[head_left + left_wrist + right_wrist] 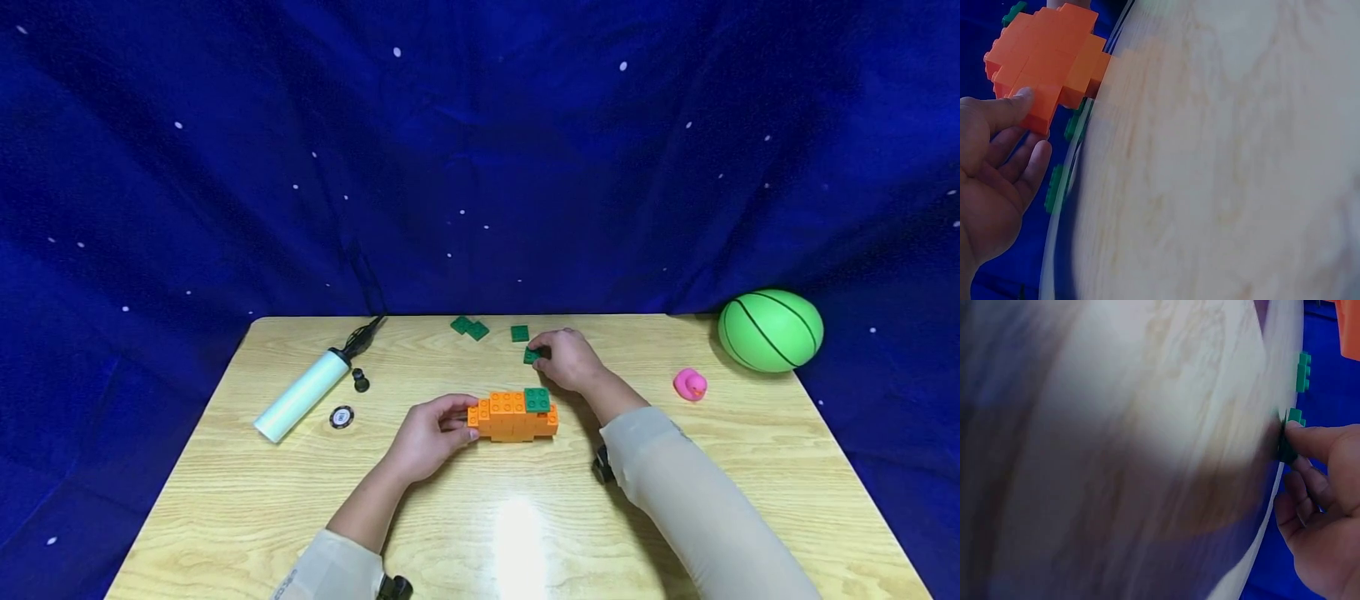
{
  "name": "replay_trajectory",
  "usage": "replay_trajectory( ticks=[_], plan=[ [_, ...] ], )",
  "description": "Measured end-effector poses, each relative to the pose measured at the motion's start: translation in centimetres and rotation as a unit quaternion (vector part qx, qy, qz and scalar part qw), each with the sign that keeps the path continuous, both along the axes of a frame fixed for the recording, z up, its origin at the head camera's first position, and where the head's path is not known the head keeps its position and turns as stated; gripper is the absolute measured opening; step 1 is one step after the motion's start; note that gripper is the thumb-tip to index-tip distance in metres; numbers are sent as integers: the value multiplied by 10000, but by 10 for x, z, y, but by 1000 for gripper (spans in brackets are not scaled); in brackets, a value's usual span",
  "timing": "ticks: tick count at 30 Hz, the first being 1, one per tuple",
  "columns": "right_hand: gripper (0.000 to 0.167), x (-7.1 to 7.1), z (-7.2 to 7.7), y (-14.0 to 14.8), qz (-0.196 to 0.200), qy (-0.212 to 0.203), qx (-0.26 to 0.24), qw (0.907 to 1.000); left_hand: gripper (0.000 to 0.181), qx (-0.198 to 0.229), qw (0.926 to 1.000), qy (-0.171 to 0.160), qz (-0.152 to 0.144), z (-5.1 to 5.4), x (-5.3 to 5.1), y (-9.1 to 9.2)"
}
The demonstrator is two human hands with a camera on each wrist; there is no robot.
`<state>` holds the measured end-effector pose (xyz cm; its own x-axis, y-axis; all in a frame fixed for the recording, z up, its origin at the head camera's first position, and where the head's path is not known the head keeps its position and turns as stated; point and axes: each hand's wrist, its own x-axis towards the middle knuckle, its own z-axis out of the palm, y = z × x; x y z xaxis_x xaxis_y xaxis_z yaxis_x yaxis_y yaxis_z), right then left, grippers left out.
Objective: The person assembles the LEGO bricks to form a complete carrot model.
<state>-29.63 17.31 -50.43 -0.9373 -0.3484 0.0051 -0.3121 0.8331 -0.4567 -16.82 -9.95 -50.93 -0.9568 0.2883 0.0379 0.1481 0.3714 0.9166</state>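
An orange toy brick build (506, 427), stepped at both ends, stands at the middle of the table. On its upper right side sits a green brick (537, 400). My left hand (426, 440) grips the build's left end; in the left wrist view the thumb presses on the orange face (1047, 65). Farther back, my right hand (570, 360) pinches a thin green brick (530, 356) between thumb and finger, low over the table. The right wrist view shows that same green brick (1295, 416) at the thumb tip, partly hidden by it.
Loose green bricks lie near the back edge, one (520, 333) beside the right hand and two touching (477, 331) to its left. At left are a hand pump (303, 394), a chess pawn (361, 381) and a poker chip (341, 417); at right, a pink duck (690, 384) and green ball (771, 331).
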Motion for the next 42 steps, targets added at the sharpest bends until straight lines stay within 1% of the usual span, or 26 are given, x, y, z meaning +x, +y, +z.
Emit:
replay_trajectory(
  ticks=[4, 8, 13, 19, 29, 35, 39, 42],
  plan=[
    [29, 4, 4, 3, 94, 18, -93, 9999, 39, -23, 10000, -6, 24, 0, 0, 0],
    [28, 10, 11, 8, 95, -27, -230, 9997, 39, -4, 10000, -12, 24, 0, -1, 0],
    [29, 16, 22, 13, 69, 50, -338, 9994, 40, 15, 10000, -12, 22, 0, -1, 1],
    [30, 24, 36, 14, 93, 7, -654, 9978, 39, -27, 10000, -6, 37, 1, -1, 1],
    [27, 42, 56, 10, 427, 234, -934, 9944, 39, -64, 10000, -34, 58, 3, 0, 2],
    [26, 53, 67, 6, 621, 354, -1018, 9922, 39, -48, 10000, -47, 63, 3, 0, 2],
    [25, 60, 75, 4, 722, 412, -1150, 9899, 39, -47, 10000, -11, 51, 4, 0, 2],
    [26, 65, 80, 2, 883, 480, -1242, 9872, 39, -60, 10000, -12, 41, 4, 0, 2]
  ],
)
